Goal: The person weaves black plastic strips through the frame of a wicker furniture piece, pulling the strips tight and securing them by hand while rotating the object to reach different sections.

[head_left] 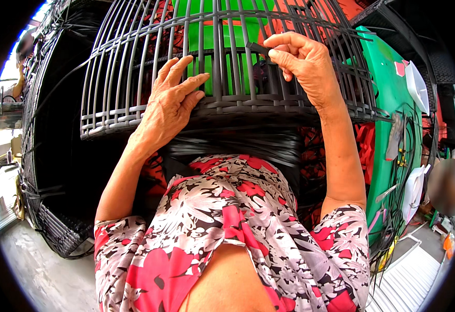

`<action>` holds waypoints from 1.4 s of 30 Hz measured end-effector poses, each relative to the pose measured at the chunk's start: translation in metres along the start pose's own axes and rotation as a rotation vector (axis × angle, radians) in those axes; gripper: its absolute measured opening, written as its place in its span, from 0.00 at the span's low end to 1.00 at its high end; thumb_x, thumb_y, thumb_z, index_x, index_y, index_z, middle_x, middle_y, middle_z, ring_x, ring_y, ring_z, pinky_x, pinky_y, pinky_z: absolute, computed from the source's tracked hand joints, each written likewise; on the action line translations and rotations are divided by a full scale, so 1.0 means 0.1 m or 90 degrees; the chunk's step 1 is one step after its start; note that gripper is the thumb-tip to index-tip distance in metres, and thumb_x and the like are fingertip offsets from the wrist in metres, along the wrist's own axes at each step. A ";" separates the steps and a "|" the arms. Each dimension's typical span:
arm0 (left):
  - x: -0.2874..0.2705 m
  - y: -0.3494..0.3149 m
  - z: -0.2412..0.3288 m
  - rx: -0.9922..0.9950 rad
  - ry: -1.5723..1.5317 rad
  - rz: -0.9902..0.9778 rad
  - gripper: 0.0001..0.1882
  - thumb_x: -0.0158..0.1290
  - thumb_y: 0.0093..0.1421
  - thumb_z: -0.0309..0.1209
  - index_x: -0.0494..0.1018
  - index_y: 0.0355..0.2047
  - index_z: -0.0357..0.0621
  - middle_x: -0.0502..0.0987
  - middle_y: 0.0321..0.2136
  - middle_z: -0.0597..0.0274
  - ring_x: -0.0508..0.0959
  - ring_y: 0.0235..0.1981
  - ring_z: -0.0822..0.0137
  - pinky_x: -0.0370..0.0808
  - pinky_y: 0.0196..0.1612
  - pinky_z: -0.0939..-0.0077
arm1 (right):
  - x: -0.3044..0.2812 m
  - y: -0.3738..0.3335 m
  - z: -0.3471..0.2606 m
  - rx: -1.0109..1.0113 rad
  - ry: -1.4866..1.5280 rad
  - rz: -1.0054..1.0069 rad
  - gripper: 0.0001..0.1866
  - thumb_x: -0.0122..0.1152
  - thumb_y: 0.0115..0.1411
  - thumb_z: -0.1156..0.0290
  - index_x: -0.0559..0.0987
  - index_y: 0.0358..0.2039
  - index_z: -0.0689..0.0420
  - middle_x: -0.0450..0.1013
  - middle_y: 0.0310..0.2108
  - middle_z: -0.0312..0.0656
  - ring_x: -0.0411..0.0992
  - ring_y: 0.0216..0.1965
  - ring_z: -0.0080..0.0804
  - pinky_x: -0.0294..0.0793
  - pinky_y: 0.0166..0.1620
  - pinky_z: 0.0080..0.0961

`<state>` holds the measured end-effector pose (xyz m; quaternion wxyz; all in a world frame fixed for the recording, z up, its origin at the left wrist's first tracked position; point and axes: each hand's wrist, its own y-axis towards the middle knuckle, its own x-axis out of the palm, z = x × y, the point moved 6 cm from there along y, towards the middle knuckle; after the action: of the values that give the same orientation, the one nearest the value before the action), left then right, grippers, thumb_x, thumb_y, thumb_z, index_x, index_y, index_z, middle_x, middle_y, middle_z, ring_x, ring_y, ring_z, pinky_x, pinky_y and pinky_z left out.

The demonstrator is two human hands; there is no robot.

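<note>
In front of my body stands a dark wicker frame point(133, 118), with many upright bars crossed by woven bands. My left hand point(171, 99) lies against its lower left part, fingers stretched and apart, gripping nothing. Higher up and to the right, my right hand point(305, 65) pinches a flat black strip point(257, 49) between thumb and forefinger. The strip's end points left across the bars; where its rest runs is hidden by the hand. A bundle of loose black strips point(238, 148) lies over my lap, under the frame's lower edge.
At the right is a green board point(381, 171) with cords, a bladed tool point(394, 136) and white plastic pieces point(415, 191) on or beside it. A large black woven piece point(32, 130) stands at the left. Something bright green point(232, 67) shows behind the bars.
</note>
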<state>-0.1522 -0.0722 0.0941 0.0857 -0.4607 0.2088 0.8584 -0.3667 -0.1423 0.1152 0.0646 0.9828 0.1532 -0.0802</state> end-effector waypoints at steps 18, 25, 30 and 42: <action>0.36 0.59 0.11 0.086 0.144 -0.132 0.10 0.49 0.55 0.32 0.76 0.36 0.45 0.47 0.64 0.57 0.43 0.64 0.46 0.38 0.60 0.37 | 0.47 0.18 0.00 -0.042 -0.546 -0.169 0.08 0.54 0.48 0.74 0.79 0.27 0.63 0.73 0.23 0.51 0.74 0.26 0.44 0.71 0.34 0.33; 0.23 0.76 -0.17 0.045 -0.150 -0.030 0.05 0.53 0.55 0.28 0.76 0.30 0.43 0.62 0.55 0.61 0.64 0.52 0.60 0.60 0.55 0.61 | 0.36 0.10 0.01 -0.014 -0.301 -0.057 0.09 0.59 0.49 0.73 0.79 0.30 0.62 0.74 0.22 0.47 0.74 0.25 0.31 0.71 0.32 0.27; 0.14 0.68 -0.19 0.058 -0.060 -0.031 0.03 0.50 0.56 0.26 0.71 0.27 0.42 0.65 0.50 0.60 0.63 0.51 0.57 0.62 0.53 0.64 | 0.36 0.17 0.08 -0.017 -0.309 -0.067 0.09 0.59 0.49 0.74 0.80 0.33 0.60 0.75 0.23 0.45 0.73 0.27 0.32 0.71 0.34 0.26; 0.13 0.54 -0.13 0.066 -0.118 0.052 0.08 0.58 0.50 0.28 0.71 0.30 0.44 0.57 0.58 0.49 0.55 0.60 0.46 0.54 0.59 0.55 | 0.33 0.16 0.11 0.037 -0.329 -0.060 0.14 0.58 0.50 0.74 0.77 0.39 0.59 0.74 0.26 0.43 0.73 0.29 0.32 0.71 0.35 0.28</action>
<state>-0.1686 -0.1273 0.0921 0.0935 -0.3654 0.2628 0.8881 -0.3318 -0.1495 0.1001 0.0698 0.9229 0.1751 -0.3358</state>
